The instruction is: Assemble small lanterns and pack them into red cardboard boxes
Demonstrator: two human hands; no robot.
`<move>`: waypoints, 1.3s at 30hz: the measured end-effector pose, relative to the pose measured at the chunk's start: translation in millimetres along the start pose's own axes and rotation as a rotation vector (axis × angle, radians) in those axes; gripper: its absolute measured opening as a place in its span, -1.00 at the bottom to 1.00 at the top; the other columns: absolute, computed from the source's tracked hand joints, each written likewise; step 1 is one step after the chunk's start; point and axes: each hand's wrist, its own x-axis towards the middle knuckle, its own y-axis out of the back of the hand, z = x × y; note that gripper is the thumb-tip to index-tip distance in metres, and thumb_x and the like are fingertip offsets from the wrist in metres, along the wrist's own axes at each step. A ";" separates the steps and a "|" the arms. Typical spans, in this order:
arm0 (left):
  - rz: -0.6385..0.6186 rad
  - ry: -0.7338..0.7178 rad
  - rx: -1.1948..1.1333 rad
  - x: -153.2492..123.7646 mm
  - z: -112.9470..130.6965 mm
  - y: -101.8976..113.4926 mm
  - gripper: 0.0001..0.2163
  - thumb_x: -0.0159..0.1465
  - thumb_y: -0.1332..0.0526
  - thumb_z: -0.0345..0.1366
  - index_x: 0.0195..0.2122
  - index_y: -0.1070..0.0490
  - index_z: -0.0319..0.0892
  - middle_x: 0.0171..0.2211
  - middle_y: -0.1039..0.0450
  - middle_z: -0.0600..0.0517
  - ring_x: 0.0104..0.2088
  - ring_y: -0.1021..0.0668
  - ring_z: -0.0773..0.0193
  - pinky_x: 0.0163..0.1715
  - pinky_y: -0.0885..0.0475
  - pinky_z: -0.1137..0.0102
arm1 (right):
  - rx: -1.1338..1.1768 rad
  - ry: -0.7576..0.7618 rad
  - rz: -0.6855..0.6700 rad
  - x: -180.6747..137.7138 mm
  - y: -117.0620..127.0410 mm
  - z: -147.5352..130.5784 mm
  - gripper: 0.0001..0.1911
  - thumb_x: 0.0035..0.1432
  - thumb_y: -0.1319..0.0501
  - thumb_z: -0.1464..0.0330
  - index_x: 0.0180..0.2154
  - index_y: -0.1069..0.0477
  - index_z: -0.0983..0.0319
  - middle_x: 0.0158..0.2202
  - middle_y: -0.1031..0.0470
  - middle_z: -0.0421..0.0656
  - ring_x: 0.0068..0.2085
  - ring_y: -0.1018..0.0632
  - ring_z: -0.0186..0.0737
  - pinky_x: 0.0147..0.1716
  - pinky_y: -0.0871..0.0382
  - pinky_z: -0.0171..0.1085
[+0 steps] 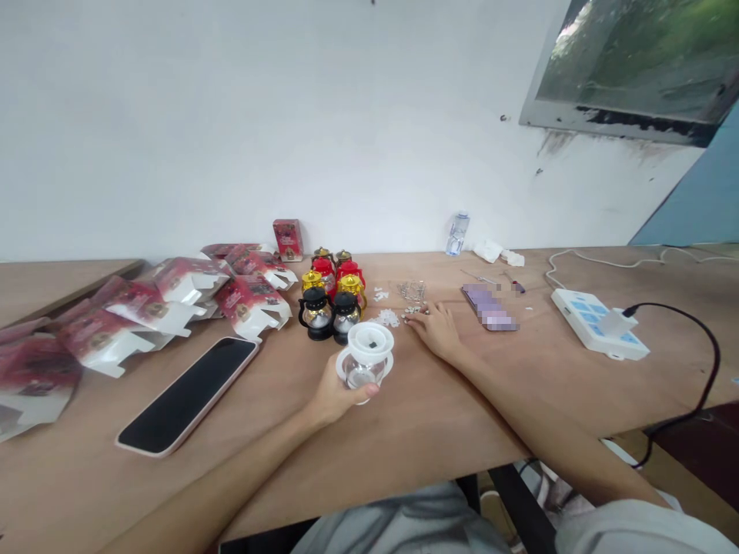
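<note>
My left hand (pixel 340 392) is wrapped round a small white lantern (pixel 370 344) with a clear globe, its round white top tipped towards me. To the right, my right hand (pixel 437 329) rests low over the table with its fingers stretched out. Its fingertips touch or hover at a scatter of small shiny pieces (pixel 411 310), too small to name. Beside them lie a heap of little white parts (pixel 388 318) and a cluster of thin metal wire pieces (pixel 412 290). Behind the white lantern stand several finished-looking lanterns, among them a black lantern (pixel 316 312) and a red lantern (pixel 349 271).
Red and white cardboard boxes (pixel 173 281) are heaped at the left, near a dark-screened phone (pixel 188 396). At right are a purple phone (pixel 489 308), a screwdriver (pixel 516 285) and a power strip (pixel 600 323) with cables. A water bottle (pixel 458 233) stands by the wall.
</note>
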 end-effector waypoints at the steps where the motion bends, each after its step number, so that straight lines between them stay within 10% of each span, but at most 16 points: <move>1: 0.005 -0.015 0.041 -0.5 1.8 0.4 -0.43 -0.07 -0.32 0.09 -0.20 -0.34 -0.27 -0.22 -0.48 -0.12 -0.21 -0.51 0.09 -0.15 -0.42 0.25 | 0.001 0.002 -0.003 0.1 0.3 -0.1 -0.72 0.24 -0.06 0.25 -0.11 -0.50 0.07 -0.14 -0.43 -0.02 -0.13 -0.34 -0.03 -0.20 -0.18 -0.14; 19: 0.011 -0.070 0.393 6.1 5.2 6.0 -0.63 0.04 -0.27 -0.35 -0.10 -0.33 -0.14 -0.10 -0.48 -0.03 -0.11 -0.52 0.16 -0.09 -0.40 0.33 | 0.134 0.091 0.006 -2.5 -1.2 -5.4 -0.81 0.22 -0.10 0.37 -0.36 -0.47 0.23 -0.26 -0.50 -0.04 -0.15 -0.42 -0.07 -0.17 -0.26 -0.15; 29: 0.065 -0.046 0.477 6.8 8.5 2.9 -0.61 -0.03 -0.27 -0.40 -0.13 -0.29 -0.16 -0.16 -0.48 0.00 -0.19 -0.52 0.20 -0.17 -0.39 0.35 | 0.447 0.024 0.265 -17.9 16.6 -24.9 -0.76 0.31 0.09 0.33 -0.27 -0.31 0.23 -0.37 -0.48 -0.13 -0.33 -0.49 -0.25 -0.31 -0.35 -0.27; 32: 0.079 -0.031 0.508 6.8 7.2 2.9 -0.62 -0.01 -0.25 -0.38 -0.13 -0.28 -0.15 -0.15 -0.47 -0.01 -0.17 -0.50 0.18 -0.14 -0.38 0.32 | 0.739 0.125 0.416 -36.4 32.9 -44.7 -0.86 0.27 -0.01 0.34 -0.28 -0.32 0.18 -0.41 -0.43 -0.21 -0.36 -0.48 -0.29 -0.32 -0.35 -0.30; 39: 0.108 -0.055 0.670 4.5 6.4 1.4 -0.63 0.09 -0.23 -0.24 -0.08 -0.25 -0.12 -0.11 -0.43 -0.01 -0.11 -0.46 0.13 -0.08 -0.29 0.24 | 0.799 0.467 0.310 -64.8 55.1 -74.7 -0.89 0.24 -0.06 0.43 -0.27 -0.34 0.15 -0.40 -0.43 -0.20 -0.35 -0.45 -0.30 -0.36 -0.35 -0.30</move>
